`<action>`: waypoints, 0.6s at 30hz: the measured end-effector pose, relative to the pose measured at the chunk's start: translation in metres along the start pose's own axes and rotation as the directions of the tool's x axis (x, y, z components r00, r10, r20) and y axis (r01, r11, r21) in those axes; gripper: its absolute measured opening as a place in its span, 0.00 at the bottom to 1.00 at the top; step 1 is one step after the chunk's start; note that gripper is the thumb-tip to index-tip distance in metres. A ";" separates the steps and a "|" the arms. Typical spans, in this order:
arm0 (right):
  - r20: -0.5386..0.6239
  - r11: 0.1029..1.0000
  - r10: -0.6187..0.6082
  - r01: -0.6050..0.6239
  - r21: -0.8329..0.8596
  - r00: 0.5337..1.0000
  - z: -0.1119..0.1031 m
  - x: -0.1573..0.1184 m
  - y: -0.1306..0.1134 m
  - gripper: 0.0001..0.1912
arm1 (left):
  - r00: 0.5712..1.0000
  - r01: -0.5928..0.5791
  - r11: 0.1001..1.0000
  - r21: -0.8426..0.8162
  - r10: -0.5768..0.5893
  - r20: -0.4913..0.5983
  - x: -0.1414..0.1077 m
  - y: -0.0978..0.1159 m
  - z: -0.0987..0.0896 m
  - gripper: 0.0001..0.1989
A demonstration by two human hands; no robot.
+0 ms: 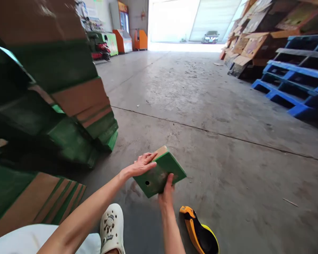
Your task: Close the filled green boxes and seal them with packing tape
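A green cardboard box [159, 176] with a brown side and a small dark hole in its green face is held tilted above the concrete floor. My left hand [143, 164] grips its upper left edge, fingers over the brown side and thumb along the green face. Around the lower right edge closes my right hand [166, 194], its thumb pressed on the green face and its other fingers hidden behind. On the floor to the right lies an orange and black tool [193, 225] with a yellow rim, which looks like a tape dispenser.
Tall stacks of green and brown cardboard [76, 95] stand close on the left, with more flat pieces [55, 194] below. Blue pallets [296, 77] and piled cartons [251, 46] line the right. My white clog [111, 225] is at the bottom. A bright doorway opens far ahead.
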State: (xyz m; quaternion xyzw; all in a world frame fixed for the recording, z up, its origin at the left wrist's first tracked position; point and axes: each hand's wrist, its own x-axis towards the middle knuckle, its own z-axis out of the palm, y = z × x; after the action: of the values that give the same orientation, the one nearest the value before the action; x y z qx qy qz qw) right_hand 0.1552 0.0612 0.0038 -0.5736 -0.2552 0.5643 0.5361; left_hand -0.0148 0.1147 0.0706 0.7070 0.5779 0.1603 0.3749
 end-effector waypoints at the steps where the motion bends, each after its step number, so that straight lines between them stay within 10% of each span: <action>1: 0.015 0.999 -0.039 0.039 0.010 0.999 0.003 -0.006 -0.018 0.52 | 0.999 -0.044 0.999 0.007 0.044 -0.018 -0.008 0.020 -0.016 0.40; 8: 0.394 0.941 -0.319 0.236 0.244 0.862 0.038 -0.088 -0.133 0.43 | 0.942 -0.321 0.944 0.072 0.326 -0.078 -0.107 0.129 -0.167 0.56; 18: 0.914 0.924 0.046 -0.364 0.115 0.403 0.168 -0.284 -0.227 0.38 | 0.963 0.004 0.969 0.246 0.062 -0.262 -0.376 0.215 -0.340 0.40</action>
State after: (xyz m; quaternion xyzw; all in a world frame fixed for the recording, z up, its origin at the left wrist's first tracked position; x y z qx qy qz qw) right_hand 0.0050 -0.0713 0.3504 -0.1240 -0.3396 0.8750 0.3219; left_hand -0.1950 -0.1310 0.5288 0.7280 0.6280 0.1876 0.2010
